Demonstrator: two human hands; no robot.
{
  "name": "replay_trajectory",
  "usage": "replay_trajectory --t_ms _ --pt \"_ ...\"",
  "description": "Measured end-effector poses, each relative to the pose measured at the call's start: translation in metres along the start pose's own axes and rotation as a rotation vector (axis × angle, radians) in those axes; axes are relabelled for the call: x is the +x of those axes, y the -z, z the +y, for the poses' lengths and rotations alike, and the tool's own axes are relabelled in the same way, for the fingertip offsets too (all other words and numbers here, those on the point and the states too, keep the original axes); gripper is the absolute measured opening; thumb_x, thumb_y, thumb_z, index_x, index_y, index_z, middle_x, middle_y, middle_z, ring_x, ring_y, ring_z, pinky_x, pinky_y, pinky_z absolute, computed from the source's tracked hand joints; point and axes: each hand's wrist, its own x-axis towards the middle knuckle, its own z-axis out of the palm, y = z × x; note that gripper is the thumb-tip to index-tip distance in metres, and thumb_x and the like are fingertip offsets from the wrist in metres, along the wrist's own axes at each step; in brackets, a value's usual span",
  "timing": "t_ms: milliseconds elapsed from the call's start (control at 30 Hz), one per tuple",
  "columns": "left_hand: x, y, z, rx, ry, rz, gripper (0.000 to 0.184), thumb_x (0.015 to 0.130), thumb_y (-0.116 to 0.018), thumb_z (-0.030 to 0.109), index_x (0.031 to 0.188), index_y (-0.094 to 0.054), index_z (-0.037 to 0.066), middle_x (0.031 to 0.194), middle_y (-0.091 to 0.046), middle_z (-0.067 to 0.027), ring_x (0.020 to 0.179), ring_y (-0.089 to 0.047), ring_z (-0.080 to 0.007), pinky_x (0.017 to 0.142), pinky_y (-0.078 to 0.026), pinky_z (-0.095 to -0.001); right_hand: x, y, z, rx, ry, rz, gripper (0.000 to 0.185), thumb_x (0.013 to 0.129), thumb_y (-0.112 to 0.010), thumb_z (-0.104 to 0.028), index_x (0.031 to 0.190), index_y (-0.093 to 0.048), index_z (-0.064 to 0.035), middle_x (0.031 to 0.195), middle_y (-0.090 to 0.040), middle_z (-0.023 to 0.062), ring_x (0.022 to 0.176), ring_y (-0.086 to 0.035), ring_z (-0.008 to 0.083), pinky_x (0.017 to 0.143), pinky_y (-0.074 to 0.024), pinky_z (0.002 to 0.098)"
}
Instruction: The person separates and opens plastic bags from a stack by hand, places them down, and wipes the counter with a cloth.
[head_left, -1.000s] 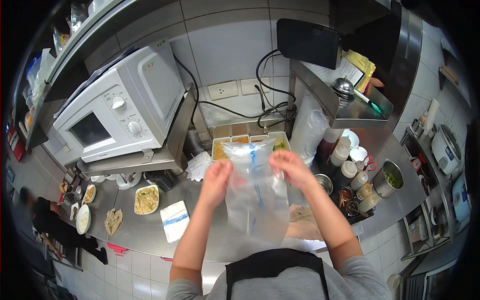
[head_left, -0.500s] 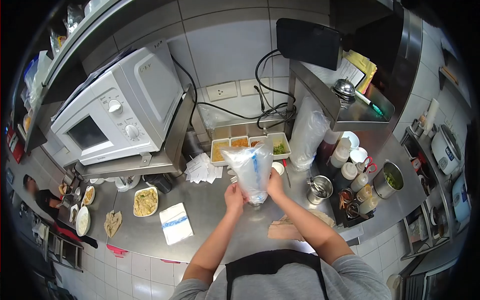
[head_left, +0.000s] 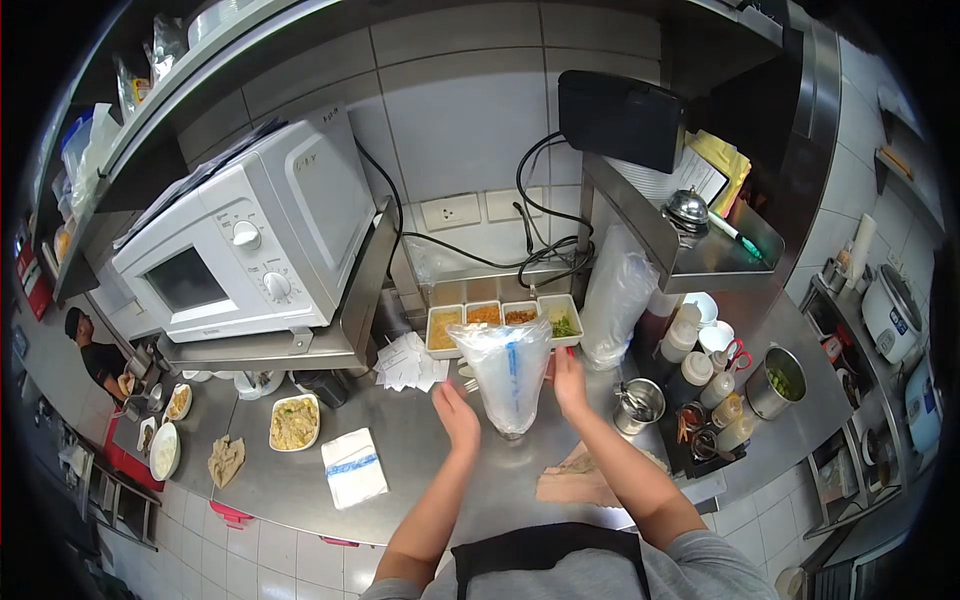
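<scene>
A clear plastic bag with blue print (head_left: 512,385) stands upright and opened out over a vessel on the steel counter (head_left: 400,480); only the vessel's base shows. My left hand (head_left: 457,415) is beside the bag's left side, fingers spread, apart from the plastic. At the bag's right side is my right hand (head_left: 569,383), its fingers extended upward near the plastic. Four white containers of ingredients (head_left: 486,316) sit just behind the bag.
A microwave (head_left: 240,235) sits on the left shelf. Left on the counter are a bowl of food (head_left: 294,422) and folded plastic (head_left: 354,468). Sauce bottles (head_left: 697,340), a metal cup (head_left: 638,405) and a pot (head_left: 776,383) stand right. A person (head_left: 95,350) is far left.
The bag, earlier stretched between both hands, has come down over the vessel and puffed out. My left hand has let go and moved left; my right fingers have opened.
</scene>
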Motion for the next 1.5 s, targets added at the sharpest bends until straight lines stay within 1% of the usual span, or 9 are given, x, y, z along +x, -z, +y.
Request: replay_trajectory --t_ms 200,367,567,767,867,1100,1300,1400,1500 --pt "0.017 -0.033 0.104 -0.686 -0.022 -0.155 0.059 0.096 -0.023 0.043 0.104 -0.056 -0.005 0.099 -0.060 -0.0123 0.094 -0.055 -0.0195 0.086 -0.039 -0.0298 -0.011 -0.046 -0.069 0.318 0.136 0.136 0.058 0.096 -0.027 -0.043 0.066 -0.052 0.0010 0.055 -0.049 0.0045 0.052 -0.044 0.0159 0.051 -0.0356 0.0346" --pt "-0.026 -0.048 0.028 -0.223 -0.079 0.015 0.060 0.096 -0.022 0.039 0.081 -0.057 -0.007 0.077 -0.061 -0.0192 0.073 -0.056 -0.0319 0.066 -0.040 -0.0412 -0.031 -0.052 -0.010 0.057 0.225 0.214 0.061 0.096 -0.023 -0.041 0.059 -0.044 0.0025 0.049 -0.044 0.0150 0.047 -0.042 0.0268 0.051 -0.0317 0.0434" --pt "-0.041 -0.014 -0.063 0.266 -0.108 -0.199 0.049 0.096 -0.024 0.031 0.112 -0.051 -0.007 0.115 -0.052 -0.0265 0.112 -0.046 -0.0379 0.096 -0.032 -0.0426 -0.059 -0.020 0.050 -0.355 0.048 -0.012 0.062 0.096 -0.022 -0.038 0.062 -0.048 0.0073 0.058 -0.049 0.0270 0.057 -0.053 0.0370 0.056 -0.0330 0.0498" --pt "-0.021 0.105 -0.034 0.691 -0.346 0.028 0.046 0.092 -0.037 0.021 0.131 -0.033 -0.004 0.140 -0.027 -0.0205 0.133 -0.018 -0.0362 0.104 -0.008 -0.0558 -0.119 0.063 0.046 -0.880 0.428 -0.306 0.045 0.089 -0.042 -0.028 0.120 -0.048 0.0053 0.126 -0.046 0.0211 0.118 -0.041 0.0373 0.099 -0.0293 0.0444" --pt "-0.017 0.155 -0.030 0.761 -0.320 0.162 0.045 0.089 -0.042 0.016 0.131 -0.035 0.000 0.140 -0.027 -0.0181 0.131 -0.021 -0.0375 0.103 -0.010 -0.0576 -0.153 0.103 0.066 -1.188 0.443 -0.351 0.048 0.084 -0.047 -0.025 0.123 -0.044 0.0022 0.136 -0.036 0.0167 0.127 -0.031 0.0325 0.098 -0.0244 0.0529" --pt "-0.123 0.087 -0.021 0.642 -0.733 -0.583 0.045 0.078 -0.059 0.022 0.121 -0.049 0.015 0.130 -0.042 -0.0068 0.130 -0.026 -0.0299 0.101 -0.012 -0.0603 -0.168 0.081 0.076 -1.224 0.484 -0.469 0.045 0.083 -0.049 -0.024 0.122 -0.047 -0.0021 0.137 -0.036 0.0115 0.128 -0.029 0.0302 0.094 -0.0236 0.0589" --pt "-0.121 0.063 -0.034 0.733 -0.632 -0.885 0.025 0.074 -0.065 0.029 0.095 -0.063 0.016 0.123 -0.047 -0.0020 0.129 -0.030 -0.0221 0.102 -0.010 -0.0584 -0.166 0.072 0.077 -1.029 0.553 -0.418 0.026 0.079 -0.057 -0.020 0.100 -0.063 -0.0062 0.126 -0.048 0.0080 0.118 -0.040 0.0263 0.093 -0.0257 0.0522" --pt "-0.093 0.087 -0.011 0.679 -0.577 -0.823 0.015 0.075 -0.064 0.027 0.083 -0.065 0.014 0.121 -0.049 -0.0030 0.127 -0.032 -0.0200 0.101 -0.011 -0.0577 -0.164 0.073 0.077 -0.879 0.536 -0.357 0.015 0.076 -0.060 -0.019 0.083 -0.066 -0.0069 0.116 -0.054 0.0062 0.110 -0.046 0.0256 0.092 -0.0271 0.0453" --pt "-0.044 0.133 -0.009 0.727 -0.436 -0.220 0.028 0.076 -0.063 0.026 0.099 -0.061 0.010 0.126 -0.043 -0.0093 0.128 -0.031 -0.0261 0.100 -0.014 -0.0593 -0.166 0.072 0.078 -0.814 0.535 -0.304 0.012 0.074 -0.062 -0.019 0.073 -0.064 -0.0073 0.109 -0.056 0.0051 0.104 -0.049 0.0249 0.090 -0.0278 0.0420"
